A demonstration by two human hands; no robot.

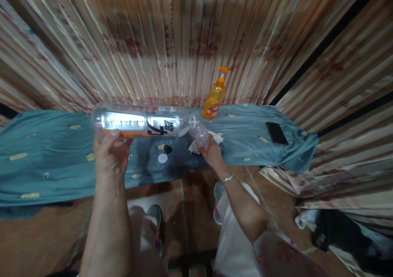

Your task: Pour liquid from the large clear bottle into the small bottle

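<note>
My left hand (110, 152) grips a large clear plastic bottle (141, 122) with a white and orange label, held on its side above the teal cloth (49, 154). Its open neck points right, into the mouth of a small clear bottle (200, 134). My right hand (211, 150) is closed round that small bottle and a bit of white tissue (215, 138). A white cap (162, 158) and a black cap (167, 148) lie on the cloth below the big bottle.
An orange pump bottle (215, 96) stands at the back of the cloth against the striped curtain. A black phone (276, 133) lies at the right end. My legs and shoes show below on the brown floor.
</note>
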